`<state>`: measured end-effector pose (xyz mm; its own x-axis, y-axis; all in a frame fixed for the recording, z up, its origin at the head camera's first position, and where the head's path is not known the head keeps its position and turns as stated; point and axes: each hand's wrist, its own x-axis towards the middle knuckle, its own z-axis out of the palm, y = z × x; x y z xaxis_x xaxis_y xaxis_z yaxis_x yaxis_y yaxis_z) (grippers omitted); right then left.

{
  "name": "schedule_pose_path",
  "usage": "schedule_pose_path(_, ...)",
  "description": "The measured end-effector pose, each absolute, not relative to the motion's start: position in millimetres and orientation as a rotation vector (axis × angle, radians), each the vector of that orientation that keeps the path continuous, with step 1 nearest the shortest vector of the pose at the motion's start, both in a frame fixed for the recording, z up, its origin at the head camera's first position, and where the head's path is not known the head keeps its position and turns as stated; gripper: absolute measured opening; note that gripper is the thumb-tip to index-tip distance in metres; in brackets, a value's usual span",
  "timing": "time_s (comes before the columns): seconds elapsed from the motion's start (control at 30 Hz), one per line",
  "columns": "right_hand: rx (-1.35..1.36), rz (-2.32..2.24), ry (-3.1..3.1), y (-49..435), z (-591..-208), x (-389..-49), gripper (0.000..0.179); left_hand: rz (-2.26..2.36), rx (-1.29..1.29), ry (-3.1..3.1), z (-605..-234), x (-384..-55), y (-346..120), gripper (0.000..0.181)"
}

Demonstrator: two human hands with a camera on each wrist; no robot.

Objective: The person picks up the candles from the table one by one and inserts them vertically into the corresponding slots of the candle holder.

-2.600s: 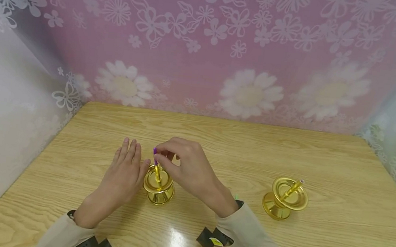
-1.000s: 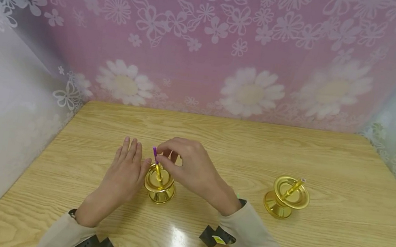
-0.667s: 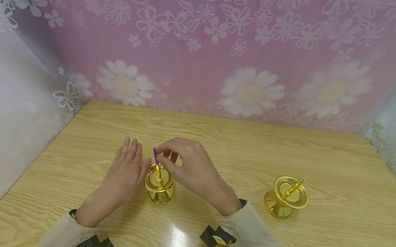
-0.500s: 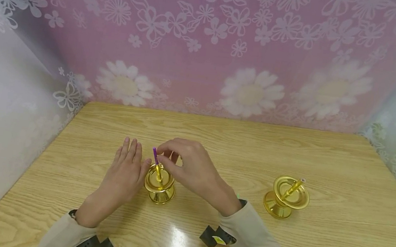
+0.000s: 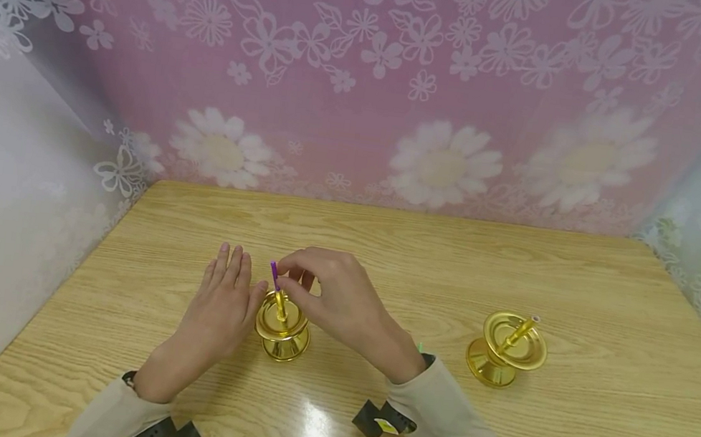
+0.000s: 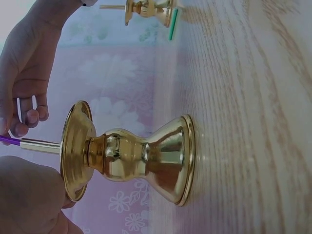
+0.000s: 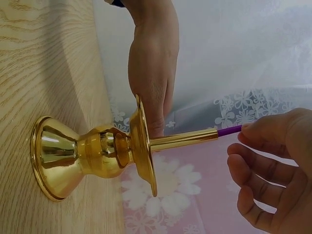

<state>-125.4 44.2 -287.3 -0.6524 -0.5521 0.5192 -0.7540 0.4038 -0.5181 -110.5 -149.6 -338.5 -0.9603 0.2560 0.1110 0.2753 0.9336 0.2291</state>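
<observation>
A gold candle holder (image 5: pixel 284 346) stands upright on the table, left of centre, with a drip dish and a slim tube on top. A thin purple stick (image 7: pixel 229 130) sits in the mouth of that tube, its upper part sticking out. My right hand (image 5: pixel 341 300) pinches the purple stick between thumb and index finger, other fingers loosely bent. My left hand (image 5: pixel 216 315) has straight fingers and stands at the holder's left side, thumb by the dish rim. Whether it touches the dish, I cannot tell.
A second gold candle holder (image 5: pixel 492 364) stands to the right, its tube holding no visible stick. A green stick (image 6: pixel 173 24) lies near its base, mostly hidden by my right wrist in the head view. Flowered cloth walls border the wooden table (image 5: pixel 387 237).
Compared with the earliest frame, slightly more of the purple stick shows above my right fingertips, which sit marginally further right. Over the last second almost nothing moves; my left hand stays put.
</observation>
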Motion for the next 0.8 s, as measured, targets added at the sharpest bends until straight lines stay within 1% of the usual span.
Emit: schedule_pose_path(0.8,1.124,1.07,-2.42,45.7,-285.9,-124.8,0.008,-0.382,-0.402,-3.013,-336.8,-109.8,-148.8,0.061)
